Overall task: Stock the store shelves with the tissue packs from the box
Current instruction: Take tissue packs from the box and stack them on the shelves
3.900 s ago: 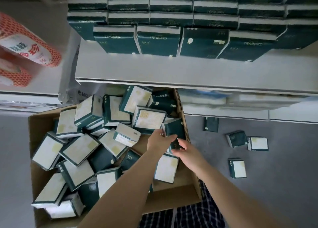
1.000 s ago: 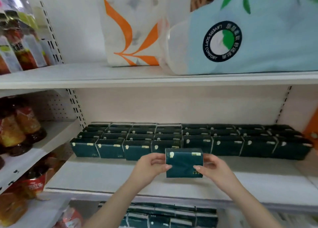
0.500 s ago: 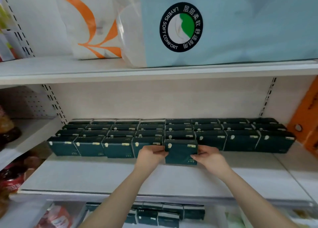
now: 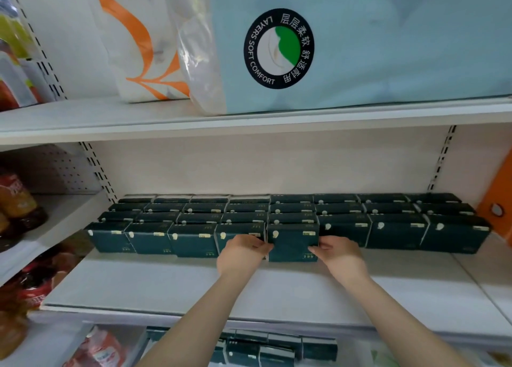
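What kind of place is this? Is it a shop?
Most likely a shop: white shelves hold rows of identical dark green tissue packs, big bagged paper goods above, and bottled drinks beside them.

Left hand (image 4: 241, 253) and right hand (image 4: 339, 254) grip the front pack (image 4: 291, 242) by its sides, covering its lower corners and parts of the neighbouring packs (image 4: 238, 229). Any fingers behind it are hidden. Rear rows (image 4: 291, 208) show top edges only. Print on the packs is too small to read. Blue bag (image 4: 388, 48) is cut off by the top and right edges, white bag (image 4: 138, 48) by the top. Bottles (image 4: 16, 200), blurred, run off the left edge; an orange item (image 4: 498, 195) runs off the right. Lower packs (image 4: 277, 347) lie partly behind the shelf lip (image 4: 291, 325) and the forearms.
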Demonstrator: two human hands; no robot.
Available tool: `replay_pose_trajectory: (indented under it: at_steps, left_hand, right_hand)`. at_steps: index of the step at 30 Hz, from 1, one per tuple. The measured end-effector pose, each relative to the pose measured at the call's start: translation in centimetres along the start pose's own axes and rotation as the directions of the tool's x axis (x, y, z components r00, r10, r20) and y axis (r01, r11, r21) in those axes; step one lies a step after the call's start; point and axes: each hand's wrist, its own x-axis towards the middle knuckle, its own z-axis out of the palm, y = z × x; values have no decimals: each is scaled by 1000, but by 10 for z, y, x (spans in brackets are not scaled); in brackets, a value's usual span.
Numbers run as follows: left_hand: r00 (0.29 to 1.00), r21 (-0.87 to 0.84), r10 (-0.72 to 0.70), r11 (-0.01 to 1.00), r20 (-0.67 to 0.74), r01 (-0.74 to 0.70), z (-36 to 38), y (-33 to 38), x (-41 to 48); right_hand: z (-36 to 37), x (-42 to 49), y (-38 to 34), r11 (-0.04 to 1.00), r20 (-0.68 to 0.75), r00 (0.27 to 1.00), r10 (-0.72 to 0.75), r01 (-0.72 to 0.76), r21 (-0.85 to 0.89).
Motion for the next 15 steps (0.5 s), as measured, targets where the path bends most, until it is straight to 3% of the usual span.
replay_pose_trajectory:
  at_steps: [8, 15]
  left_hand:
    - [995, 144, -77, 986, -55, 85, 6, 7, 7]
    - [999, 142, -40, 989, -30, 43, 3, 4, -1]
  right_hand:
    - [6, 3, -11, 970, -19, 999, 37, -40, -239]
    - [1, -7, -11, 968, -9, 998, 65, -65, -241]
